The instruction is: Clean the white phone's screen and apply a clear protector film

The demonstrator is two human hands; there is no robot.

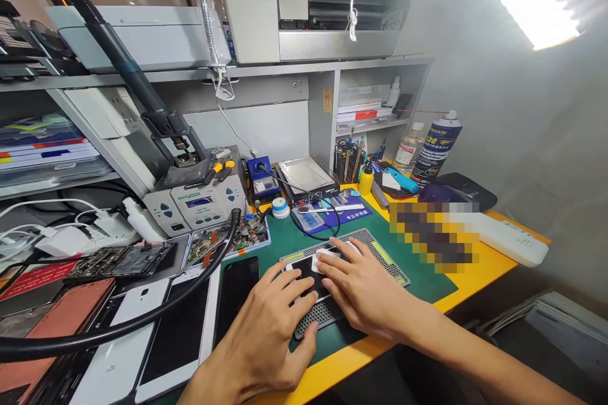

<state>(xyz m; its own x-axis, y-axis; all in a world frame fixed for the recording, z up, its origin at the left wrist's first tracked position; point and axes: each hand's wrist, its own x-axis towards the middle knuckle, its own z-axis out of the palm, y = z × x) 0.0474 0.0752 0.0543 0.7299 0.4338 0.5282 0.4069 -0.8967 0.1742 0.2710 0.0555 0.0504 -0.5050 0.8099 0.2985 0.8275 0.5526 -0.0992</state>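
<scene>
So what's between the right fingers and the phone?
A small white piece, maybe cloth or tissue, lies between the right fingers and the phone; the head view shows it.

Near the tabletop's (pixel 368 352) front edge, we have a phone (pixel 306 267) on a perforated mat (pixel 318 315), beneath our left hand (pixel 275 316) and right hand (pixel 358 281). Other phones (pixel 175 345) lie toward the left edge. At the rear left we see a control station (pixel 199 199), a parts tray (pixel 269 238) before it; toward the rear right corner, a spray can (pixel 434 147) right of a bottle (pixel 407 150).
</scene>
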